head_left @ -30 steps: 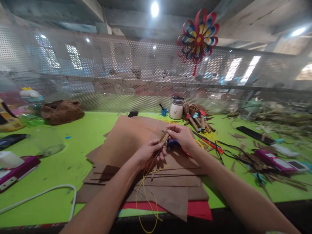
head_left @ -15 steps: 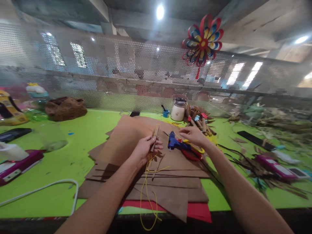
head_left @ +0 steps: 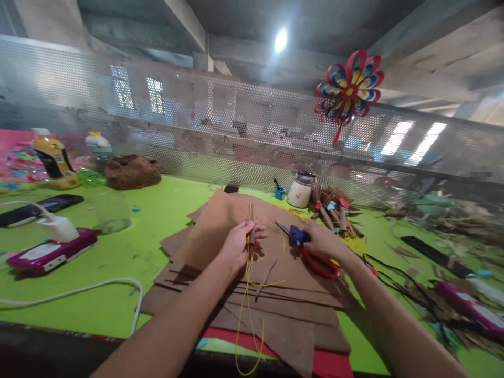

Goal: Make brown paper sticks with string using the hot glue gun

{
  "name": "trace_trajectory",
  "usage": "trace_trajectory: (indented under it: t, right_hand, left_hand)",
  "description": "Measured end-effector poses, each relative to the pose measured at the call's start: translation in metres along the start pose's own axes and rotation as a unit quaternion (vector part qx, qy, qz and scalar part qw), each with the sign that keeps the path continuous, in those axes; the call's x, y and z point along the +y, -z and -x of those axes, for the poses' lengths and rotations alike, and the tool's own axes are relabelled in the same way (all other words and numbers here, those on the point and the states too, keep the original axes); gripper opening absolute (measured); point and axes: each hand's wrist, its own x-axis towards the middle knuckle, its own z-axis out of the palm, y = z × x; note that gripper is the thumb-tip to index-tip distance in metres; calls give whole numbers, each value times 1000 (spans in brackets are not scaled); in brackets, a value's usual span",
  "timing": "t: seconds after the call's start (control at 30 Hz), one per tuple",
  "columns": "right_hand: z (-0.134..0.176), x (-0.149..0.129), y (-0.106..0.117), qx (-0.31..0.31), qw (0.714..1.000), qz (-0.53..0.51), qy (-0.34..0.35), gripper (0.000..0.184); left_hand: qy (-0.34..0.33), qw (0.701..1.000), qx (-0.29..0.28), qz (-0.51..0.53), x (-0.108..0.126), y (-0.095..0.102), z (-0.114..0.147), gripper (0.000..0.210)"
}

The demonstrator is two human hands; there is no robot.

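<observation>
My left hand (head_left: 237, 245) is closed on a narrow rolled brown paper piece (head_left: 251, 211), held upright above the stack of brown paper sheets (head_left: 287, 299). Thin yellow string (head_left: 247, 286) runs along the roll and hangs in loose loops below the fingers, past the table's front edge. To the right, my right hand (head_left: 325, 242) is closed round a blue glue gun (head_left: 298, 236) low over the sheets; the fingers partly hide its handle. Red-handled scissors (head_left: 322, 266) lie just below that hand, their blades pointing up and left.
A white jar (head_left: 300, 190), a small blue pot (head_left: 279, 192) and a pile of brown paper rolls (head_left: 334, 212) stand behind the sheets. Black cables (head_left: 388, 275) lie at right, near a phone (head_left: 433, 255). Purple power strip (head_left: 53, 252) and white cable (head_left: 98, 283) are at left.
My right hand has come down onto the glue gun and closed round it. The left hand still holds the paper roll and string. The view has swung left.
</observation>
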Motion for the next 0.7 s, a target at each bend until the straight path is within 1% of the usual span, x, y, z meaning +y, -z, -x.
trace_trajectory:
  t: [0.03,0.07,0.13,0.17,0.2,0.23,0.27,0.33,0.37,0.4,0.43,0.47,0.5,0.53,0.63,0.7]
  right_hand:
    - [-2,10,6,-3,1000,-21,-3,22]
    - [-3,19,12,12,999,-35,-14,22]
    - [-5,36,19,83,992,-66,-62,22]
    - [-5,41,21,123,983,-105,-86,22]
    - [-4,43,22,154,969,-167,-98,24]
    - [-1,42,22,171,948,-252,-92,28]
    - [2,39,23,171,920,-347,-69,34]
    - [10,26,26,145,844,-517,4,41]
    - [15,18,29,129,811,-570,37,41]
    - [21,11,32,116,785,-605,62,41]
    - [25,4,35,103,769,-625,79,40]
    - [30,-1,38,91,763,-633,94,39]
    - [33,-5,41,81,765,-630,107,38]
    - [36,-8,44,71,775,-617,119,37]
    - [38,-13,48,51,818,-551,157,38]
    - [37,-16,48,46,838,-517,169,41]
  left_hand:
    - [-3,1000,6,8,1,1,0,11]
    - [-5,1000,10,12,2,1,0,11]
    - [-8,1000,3,13,2,1,-1,12]
    - [-8,1000,-8,10,2,2,-1,13]
    - [-9,1000,-23,6,1,2,-1,13]
    - [-12,999,-40,1,0,1,-1,13]
    - [-18,998,-61,-4,0,1,0,14]
    - [-35,993,-110,-13,-1,1,1,16]
    - [-43,990,-134,-18,-1,0,2,18]
    - [-49,986,-155,-23,-1,0,3,20]
    - [-52,984,-171,-28,-1,0,5,23]
    - [-52,981,-182,-33,-1,0,6,25]
    - [-52,980,-187,-38,-1,0,6,27]
    - [-50,980,-189,-43,-1,-1,7,28]
    - [-49,981,-181,-52,-1,-1,6,28]
    - [-49,983,-170,-55,-2,-1,6,27]
